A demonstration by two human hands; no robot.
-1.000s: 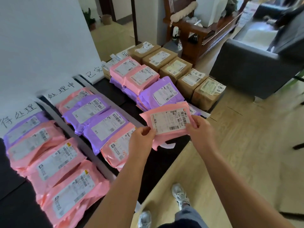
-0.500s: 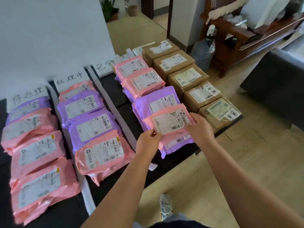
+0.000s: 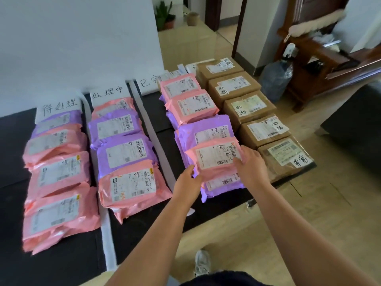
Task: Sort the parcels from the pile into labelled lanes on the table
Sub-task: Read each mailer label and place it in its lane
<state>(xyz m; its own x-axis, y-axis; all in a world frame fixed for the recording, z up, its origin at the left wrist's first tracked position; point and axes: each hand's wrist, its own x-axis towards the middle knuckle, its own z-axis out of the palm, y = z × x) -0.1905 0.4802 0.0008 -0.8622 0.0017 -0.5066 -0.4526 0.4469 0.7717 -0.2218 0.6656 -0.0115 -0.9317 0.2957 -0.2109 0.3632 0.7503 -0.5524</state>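
A pink parcel (image 3: 216, 156) with a white shipping label lies on the near end of the third lane's stack, on top of purple parcels (image 3: 206, 131). My left hand (image 3: 188, 180) grips its near left corner and my right hand (image 3: 250, 166) holds its right edge. The black table (image 3: 156, 116) carries lanes split by white strips (image 3: 153, 133). Handwritten paper lane labels (image 3: 107, 93) stand at the far end. The left lane (image 3: 57, 172) and the middle lane (image 3: 125, 153) hold rows of pink and purple parcels.
A row of brown cardboard boxes (image 3: 249, 106) lines the table's right edge, right beside my right hand. Past the table stand a water jug (image 3: 276, 77), a wooden bench (image 3: 321, 58) and a dark sofa (image 3: 356, 124). White wall behind the lanes; wooden floor to the right.
Both hands carried the pink parcel from in front of me, forward and down onto the third lane's purple stack. My view turned left and closer to the table.
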